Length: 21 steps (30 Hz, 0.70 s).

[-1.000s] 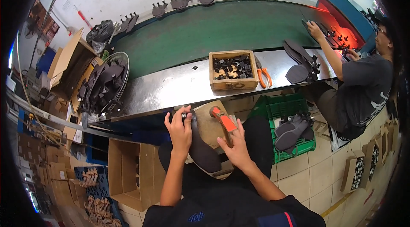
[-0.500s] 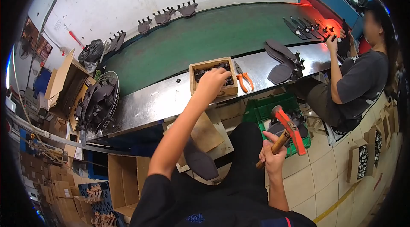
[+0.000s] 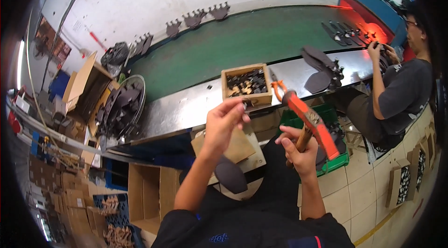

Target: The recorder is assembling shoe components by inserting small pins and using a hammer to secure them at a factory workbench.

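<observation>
My left hand (image 3: 224, 124) is closed, thumb against fingers, on a small dark piece (image 3: 246, 103) with a shiny spot; its exact kind is too small to tell. It hovers just in front of a wooden box (image 3: 269, 90) filled with small black and tan pieces. In my right hand (image 3: 302, 155) is a hammer (image 3: 313, 124) with an orange-red head, gripped by its wooden handle, head up. Orange-handled pliers (image 3: 278, 89) lie beside the box, partly behind the hammer. Below my left forearm, a dark shoe sole (image 3: 231, 176) rests by a board (image 3: 242, 148).
A steel ledge (image 3: 172, 113) edges the green conveyor belt (image 3: 196, 68). Dark soles (image 3: 318, 81) with heels lie on the ledge to the right. A co-worker (image 3: 403, 80) sits there. A green crate (image 3: 343, 158) stands below; a basket of dark parts (image 3: 142, 103) is at left.
My left hand has come out of the wooden box toward me with a small dark piece. The hammer in my right hand has risen slightly. The whole view has shifted a little.
</observation>
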Tool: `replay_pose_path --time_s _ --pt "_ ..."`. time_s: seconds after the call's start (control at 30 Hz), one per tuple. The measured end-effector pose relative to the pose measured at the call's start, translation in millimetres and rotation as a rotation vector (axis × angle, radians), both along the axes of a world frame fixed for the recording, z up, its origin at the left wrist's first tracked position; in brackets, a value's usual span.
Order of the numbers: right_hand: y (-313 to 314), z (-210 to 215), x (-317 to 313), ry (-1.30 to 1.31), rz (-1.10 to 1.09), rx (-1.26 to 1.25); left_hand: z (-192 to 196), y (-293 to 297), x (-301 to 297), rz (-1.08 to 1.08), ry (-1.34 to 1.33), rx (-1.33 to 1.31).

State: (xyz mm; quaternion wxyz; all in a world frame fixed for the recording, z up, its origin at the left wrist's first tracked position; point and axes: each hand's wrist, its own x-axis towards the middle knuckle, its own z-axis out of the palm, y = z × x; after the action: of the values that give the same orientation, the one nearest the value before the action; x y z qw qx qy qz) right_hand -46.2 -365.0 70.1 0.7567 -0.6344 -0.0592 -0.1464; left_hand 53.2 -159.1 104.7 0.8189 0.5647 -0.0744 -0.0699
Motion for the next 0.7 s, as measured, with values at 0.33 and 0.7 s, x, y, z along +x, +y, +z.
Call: replay_pose_path --time_s 0.33,0.7 --pt "102 38 11 -0.118 0.376 0.112 12 63 -114 0.152 -0.271 0.084" --pt "137 -9 73 0.184 0.363 -0.151 -101 131 -33 0.411 -0.472 0.851"
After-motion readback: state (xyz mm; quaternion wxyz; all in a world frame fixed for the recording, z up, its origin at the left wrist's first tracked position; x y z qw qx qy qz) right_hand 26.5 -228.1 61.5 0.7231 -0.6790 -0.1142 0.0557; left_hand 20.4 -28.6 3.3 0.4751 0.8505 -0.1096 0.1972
